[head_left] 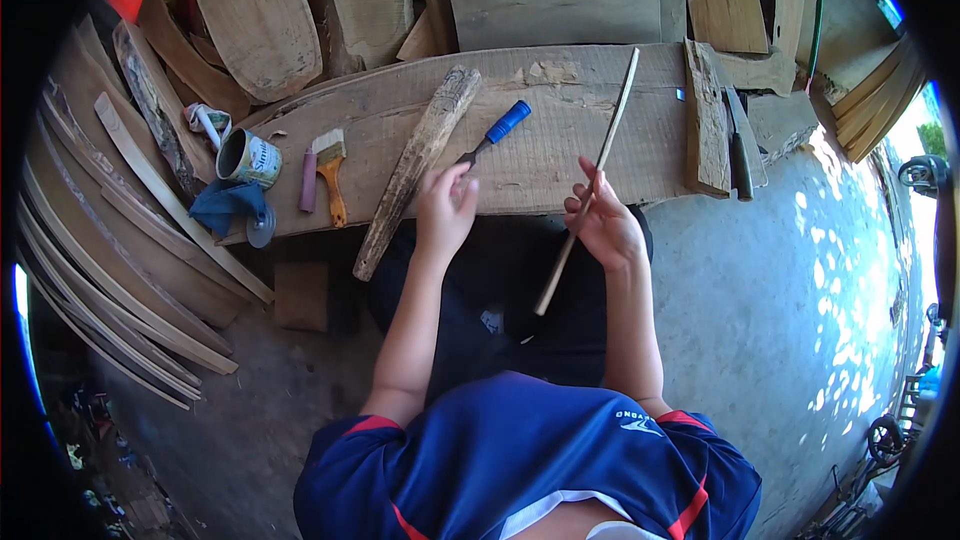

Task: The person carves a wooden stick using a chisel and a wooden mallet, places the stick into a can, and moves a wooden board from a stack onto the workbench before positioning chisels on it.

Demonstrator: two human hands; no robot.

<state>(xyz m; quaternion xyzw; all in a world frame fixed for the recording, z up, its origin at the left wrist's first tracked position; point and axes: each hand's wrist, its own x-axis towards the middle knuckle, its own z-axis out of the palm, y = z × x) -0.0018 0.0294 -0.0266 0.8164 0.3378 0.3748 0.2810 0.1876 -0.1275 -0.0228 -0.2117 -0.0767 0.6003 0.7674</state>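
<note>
My right hand (608,225) is closed around a long thin wooden stick (622,105), which tilts with its upper end away from me and its lower end over my lap. Loosely curled, with thumb and fingers apart, my left hand (447,210) is at the front of the wooden bench (560,180). Just beyond its fingertips lies a chisel with a blue handle (509,123); whether they touch its blade I cannot tell. A rough bark-edged wood strip (425,145) lies to the left of that hand, one end sticking out past the bench edge.
Left on the bench are a brush (332,180), a pink cylindrical object (308,181), a tin can (250,158) and a blue cloth (226,206). A saw with a dark handle (741,165) lies right, beside a rough board (707,120). Curved planks (130,270) lean at left.
</note>
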